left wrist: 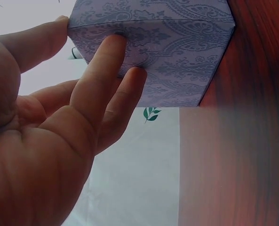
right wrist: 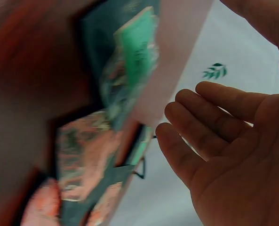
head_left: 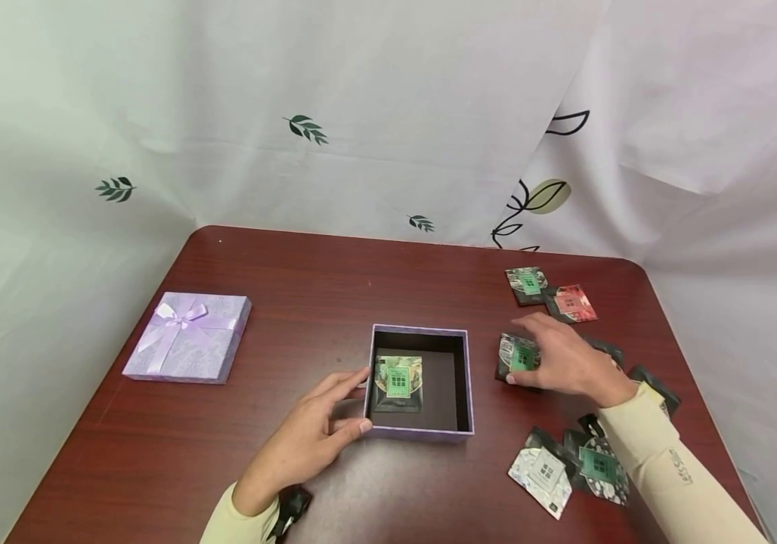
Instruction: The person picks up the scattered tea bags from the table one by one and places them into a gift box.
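An open purple-patterned box (head_left: 468,378) with a dark inside stands mid-table. In its left part lies a flat sachet (head_left: 398,383) with a green label. My left hand (head_left: 307,438) touches the box's left wall, thumb at the near corner. In the left wrist view its extended fingertips meet the patterned side (left wrist: 177,52). To the right of the box, my right hand (head_left: 565,363) is over a dark sachet (head_left: 512,351) with a green label, thumb by its near edge. Its fingers look extended and apart from the blurred sachets in the right wrist view.
A lilac lid (head_left: 191,332) with a ribbon bow lies at the left. Behind the right hand are a green-labelled sachet (head_left: 526,284) and a red one (head_left: 572,303). Nearer lie a white sachet (head_left: 543,474) and a black-and-green one (head_left: 599,467). A white curtain (head_left: 375,113) hangs behind the table.
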`<state>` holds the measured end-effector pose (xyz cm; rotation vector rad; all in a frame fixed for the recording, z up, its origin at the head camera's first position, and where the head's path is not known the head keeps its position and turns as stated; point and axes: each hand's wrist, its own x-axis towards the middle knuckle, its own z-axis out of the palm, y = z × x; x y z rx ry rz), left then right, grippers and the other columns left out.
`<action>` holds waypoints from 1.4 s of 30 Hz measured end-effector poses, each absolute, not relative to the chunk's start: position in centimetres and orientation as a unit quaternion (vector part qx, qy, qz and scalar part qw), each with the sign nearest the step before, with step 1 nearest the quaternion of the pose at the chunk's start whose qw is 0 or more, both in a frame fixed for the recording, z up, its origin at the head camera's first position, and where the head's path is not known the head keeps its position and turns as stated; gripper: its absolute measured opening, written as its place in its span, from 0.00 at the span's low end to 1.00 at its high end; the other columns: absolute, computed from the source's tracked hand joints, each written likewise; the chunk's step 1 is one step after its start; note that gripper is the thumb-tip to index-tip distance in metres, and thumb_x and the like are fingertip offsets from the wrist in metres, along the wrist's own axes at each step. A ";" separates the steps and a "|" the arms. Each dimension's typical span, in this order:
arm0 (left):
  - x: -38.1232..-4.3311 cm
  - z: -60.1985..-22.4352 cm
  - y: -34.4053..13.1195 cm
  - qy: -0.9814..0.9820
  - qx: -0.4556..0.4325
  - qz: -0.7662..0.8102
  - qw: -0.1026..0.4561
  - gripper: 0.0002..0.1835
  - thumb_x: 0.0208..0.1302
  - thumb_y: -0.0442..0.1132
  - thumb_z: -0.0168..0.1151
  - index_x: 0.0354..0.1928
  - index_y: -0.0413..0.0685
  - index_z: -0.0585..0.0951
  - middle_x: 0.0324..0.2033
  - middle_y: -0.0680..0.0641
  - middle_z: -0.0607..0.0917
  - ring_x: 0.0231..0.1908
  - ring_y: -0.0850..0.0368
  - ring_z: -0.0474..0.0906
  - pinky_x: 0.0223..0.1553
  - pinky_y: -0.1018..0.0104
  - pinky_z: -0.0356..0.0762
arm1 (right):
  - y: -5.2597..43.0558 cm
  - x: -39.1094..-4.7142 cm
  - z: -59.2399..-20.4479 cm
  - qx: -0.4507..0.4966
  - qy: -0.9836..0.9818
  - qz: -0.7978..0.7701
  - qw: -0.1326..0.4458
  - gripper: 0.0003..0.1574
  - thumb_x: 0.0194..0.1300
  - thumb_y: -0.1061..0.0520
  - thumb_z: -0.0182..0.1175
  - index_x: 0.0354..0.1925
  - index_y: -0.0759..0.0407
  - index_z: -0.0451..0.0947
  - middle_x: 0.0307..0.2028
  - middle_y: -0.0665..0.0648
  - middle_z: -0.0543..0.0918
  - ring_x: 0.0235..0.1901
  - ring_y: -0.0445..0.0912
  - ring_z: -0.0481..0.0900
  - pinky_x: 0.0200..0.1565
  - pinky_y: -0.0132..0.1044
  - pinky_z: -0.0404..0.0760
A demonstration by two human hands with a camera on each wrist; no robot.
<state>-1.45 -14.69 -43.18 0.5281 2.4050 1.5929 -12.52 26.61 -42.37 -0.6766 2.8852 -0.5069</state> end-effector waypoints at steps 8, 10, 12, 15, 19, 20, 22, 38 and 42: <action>-1.4 -43.2 -14.7 0.811 0.179 0.547 0.108 0.39 0.70 0.35 0.71 0.80 0.45 0.67 0.68 0.38 0.76 0.66 0.38 0.79 0.51 0.72 0.86 | 27.8 -12.7 -44.9 -0.218 0.956 -0.183 0.075 0.61 0.47 0.37 0.84 0.70 0.65 0.73 0.65 0.67 0.79 0.65 0.65 0.77 0.63 0.67 0.76; -1.5 -43.3 -14.8 0.810 0.178 0.548 0.110 0.39 0.71 0.36 0.71 0.80 0.46 0.67 0.69 0.38 0.75 0.66 0.38 0.79 0.51 0.72 0.86 | 27.9 -12.6 -45.3 -0.215 0.956 -0.183 0.077 0.62 0.47 0.37 0.84 0.71 0.66 0.72 0.66 0.68 0.78 0.67 0.66 0.75 0.65 0.67 0.75; -1.5 -43.3 -14.8 0.809 0.177 0.549 0.111 0.39 0.71 0.37 0.71 0.80 0.46 0.67 0.69 0.37 0.75 0.66 0.38 0.79 0.51 0.72 0.86 | 28.0 -12.6 -45.7 -0.214 0.957 -0.181 0.075 0.62 0.47 0.38 0.84 0.71 0.66 0.72 0.67 0.69 0.78 0.68 0.67 0.74 0.66 0.68 0.74; -1.5 -43.3 -14.8 0.807 0.176 0.552 0.114 0.39 0.71 0.37 0.71 0.80 0.46 0.67 0.69 0.37 0.75 0.66 0.38 0.79 0.52 0.72 0.86 | 28.1 -12.4 -46.1 -0.216 0.956 -0.183 0.069 0.60 0.48 0.40 0.85 0.71 0.66 0.73 0.67 0.68 0.78 0.68 0.66 0.73 0.67 0.68 0.73; -1.5 -43.3 -14.8 0.807 0.173 0.554 0.112 0.39 0.70 0.34 0.71 0.80 0.46 0.67 0.69 0.38 0.75 0.66 0.39 0.79 0.51 0.72 0.86 | 28.1 -12.4 -46.5 -0.221 0.954 -0.192 0.060 0.57 0.49 0.41 0.84 0.70 0.64 0.74 0.66 0.66 0.79 0.67 0.65 0.74 0.66 0.68 0.73; -1.5 -43.3 -14.8 0.807 0.173 0.553 0.111 0.39 0.70 0.34 0.71 0.80 0.46 0.67 0.69 0.38 0.75 0.66 0.39 0.79 0.51 0.72 0.86 | 28.2 -12.3 -46.5 -0.221 0.954 -0.192 0.058 0.57 0.49 0.41 0.84 0.70 0.63 0.74 0.66 0.66 0.79 0.66 0.65 0.75 0.66 0.69 0.73; -1.5 -43.3 -14.8 0.808 0.173 0.553 0.110 0.39 0.69 0.34 0.71 0.80 0.47 0.67 0.69 0.39 0.76 0.66 0.39 0.79 0.51 0.72 0.86 | 28.2 -12.3 -46.7 -0.223 0.954 -0.195 0.053 0.56 0.50 0.41 0.84 0.70 0.62 0.75 0.65 0.65 0.79 0.66 0.64 0.75 0.65 0.69 0.74; -1.4 -43.4 -14.7 0.799 0.175 0.564 0.115 0.39 0.70 0.35 0.71 0.79 0.41 0.66 0.69 0.36 0.74 0.67 0.36 0.78 0.53 0.71 0.85 | 26.9 -11.9 -43.4 -0.243 0.947 -0.210 0.011 0.55 0.47 0.43 0.86 0.69 0.59 0.77 0.64 0.59 0.81 0.63 0.58 0.78 0.60 0.63 0.80; -1.5 -43.4 -14.8 0.799 0.174 0.563 0.115 0.39 0.70 0.36 0.71 0.79 0.41 0.67 0.69 0.36 0.74 0.67 0.36 0.78 0.53 0.71 0.85 | 26.4 -11.7 -42.0 -0.262 0.944 -0.201 -0.005 0.56 0.46 0.42 0.86 0.69 0.60 0.77 0.63 0.58 0.81 0.63 0.56 0.78 0.61 0.61 0.80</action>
